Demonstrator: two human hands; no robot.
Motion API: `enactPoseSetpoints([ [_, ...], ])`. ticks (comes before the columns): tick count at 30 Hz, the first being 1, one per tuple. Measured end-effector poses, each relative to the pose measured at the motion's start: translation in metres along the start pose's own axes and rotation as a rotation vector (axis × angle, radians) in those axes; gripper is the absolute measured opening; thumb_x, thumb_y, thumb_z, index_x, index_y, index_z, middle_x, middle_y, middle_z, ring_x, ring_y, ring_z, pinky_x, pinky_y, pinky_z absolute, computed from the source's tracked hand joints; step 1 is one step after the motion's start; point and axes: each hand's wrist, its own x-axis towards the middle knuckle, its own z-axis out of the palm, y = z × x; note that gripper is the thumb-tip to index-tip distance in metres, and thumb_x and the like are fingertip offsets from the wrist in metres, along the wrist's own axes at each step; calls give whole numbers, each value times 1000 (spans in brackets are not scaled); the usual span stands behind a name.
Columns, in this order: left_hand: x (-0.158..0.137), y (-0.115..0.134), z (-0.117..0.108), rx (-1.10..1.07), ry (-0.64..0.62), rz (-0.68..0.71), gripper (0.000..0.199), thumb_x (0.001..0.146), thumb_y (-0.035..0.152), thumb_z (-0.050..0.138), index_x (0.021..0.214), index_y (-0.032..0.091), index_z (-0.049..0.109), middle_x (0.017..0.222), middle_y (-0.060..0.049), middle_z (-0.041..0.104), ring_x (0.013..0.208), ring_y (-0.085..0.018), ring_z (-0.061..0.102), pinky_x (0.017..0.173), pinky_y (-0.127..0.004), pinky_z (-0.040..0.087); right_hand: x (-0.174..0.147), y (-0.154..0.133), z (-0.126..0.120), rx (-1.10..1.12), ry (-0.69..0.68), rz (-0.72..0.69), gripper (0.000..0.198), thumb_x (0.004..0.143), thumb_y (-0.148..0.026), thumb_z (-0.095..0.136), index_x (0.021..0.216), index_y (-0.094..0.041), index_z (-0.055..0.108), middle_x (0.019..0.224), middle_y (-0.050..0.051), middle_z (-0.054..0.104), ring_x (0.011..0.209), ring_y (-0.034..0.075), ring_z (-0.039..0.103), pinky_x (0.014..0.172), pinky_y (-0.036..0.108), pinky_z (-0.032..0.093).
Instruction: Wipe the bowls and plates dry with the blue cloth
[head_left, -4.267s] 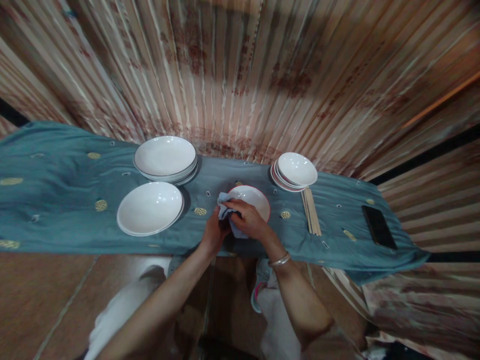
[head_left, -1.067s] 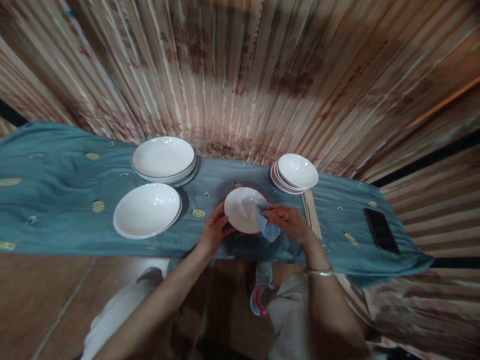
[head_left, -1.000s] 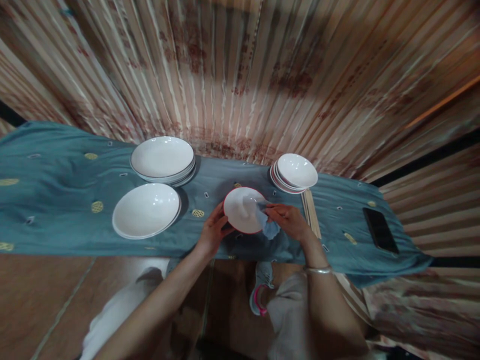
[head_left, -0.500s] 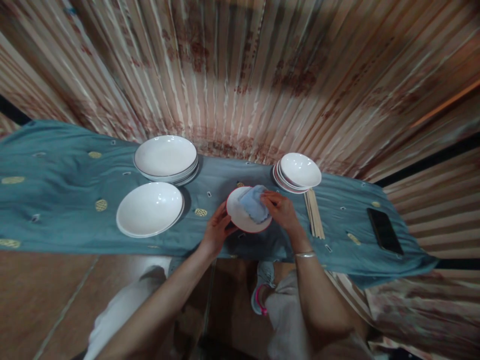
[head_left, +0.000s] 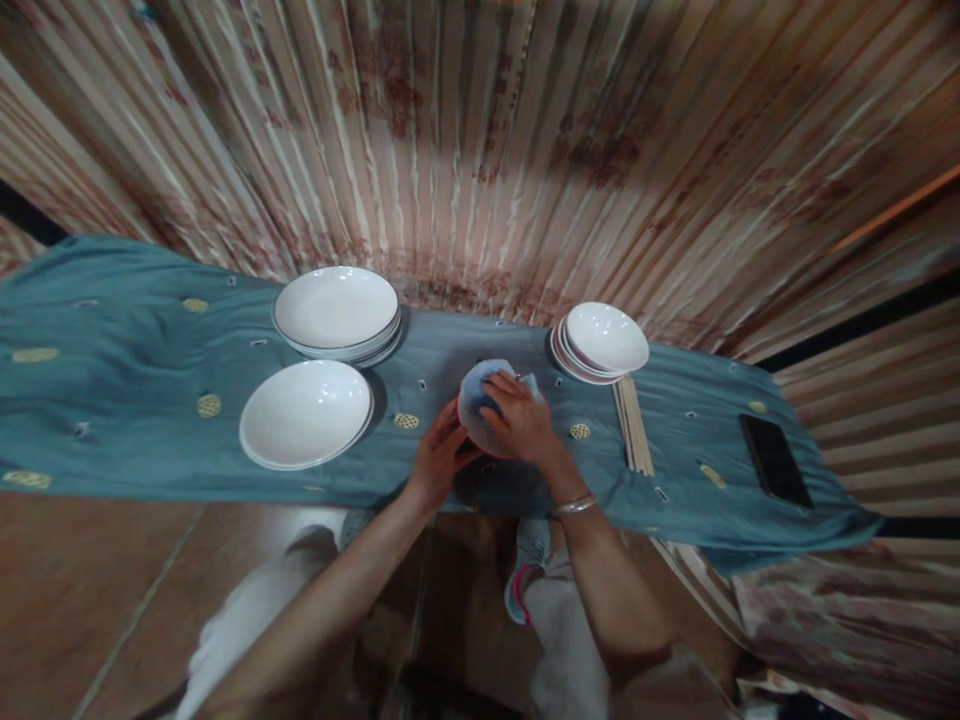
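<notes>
The small round white bowl with a red rim was held just above the counter, near its front edge and about midway between the two groups of crockery. It was tilted, its open face turned up and toward the person; being round, it had no long axis to speak of. Its surface looked smooth and glazed, and most of its inside was hidden.

The left hand was closed on the bowl's lower left rim, fingers curled beneath and thumb on the edge. The right hand pressed a soft, crumpled pale-blue cloth into the bowl, fingers bent over the fabric and gripping it; a thin metal bangle circled that wrist.

The counter was covered in a teal fabric with small yellow woven-look ovals. To the left lay a single wide, shallow white dish, glossy and flat on the cloth, and just behind it a stack of similar wide white dishes. To the right, well apart from the held bowl, stood a stack of small red-rimmed white bowls, with a bundle of pale wooden chopsticks just beside it, their length running from front to back. Farther right lay a flat black phone. A pleated pinkish curtain hung behind.
</notes>
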Motion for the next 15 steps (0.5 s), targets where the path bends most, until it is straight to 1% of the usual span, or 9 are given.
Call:
enactPoseSetpoints([
  [3, 1, -1, -1, -7, 32, -13, 52, 66, 28, 82, 116, 26, 65, 121, -5, 65, 108, -26, 62, 85, -44, 59, -1, -3, 7, 94, -25, -28, 44, 94, -29, 51, 134, -13, 57, 148, 17, 48, 141, 25, 40, 119, 43, 29],
  [5, 1, -1, -1, -8, 34, -13, 52, 67, 26, 81, 116, 25, 65, 120, -5, 66, 107, -25, 63, 87, -43, 58, -3, -6, 8, 165, -44, -30, 45, 94, -31, 51, 135, -14, 57, 149, 16, 48, 140, 25, 43, 118, 42, 32],
  [7, 1, -2, -2, -5, 21, -7, 51, 68, 25, 80, 116, 25, 65, 119, -5, 66, 106, -23, 63, 89, -42, 58, -6, -8, 5, 227, -76, -39, 42, 94, -32, 52, 134, -18, 59, 147, 14, 51, 137, 25, 47, 116, 43, 35],
  [11, 1, -2, -2, 9, 14, 1, 46, 69, 25, 79, 114, 25, 66, 117, -4, 67, 104, -22, 63, 88, -41, 57, -13, -15, -8, 328, -176, -76, 34, 96, -33, 52, 124, -21, 67, 134, 9, 64, 126, 23, 58, 110, 40, 42],
  [15, 0, -1, -1, 21, 15, -9, 46, 69, 25, 79, 113, 24, 67, 112, -4, 68, 100, -21, 64, 84, -38, 58, -19, -19, -22, 420, -271, -98, 31, 98, -35, 50, 112, -21, 73, 116, 5, 74, 107, 21, 67, 98, 35, 50],
])
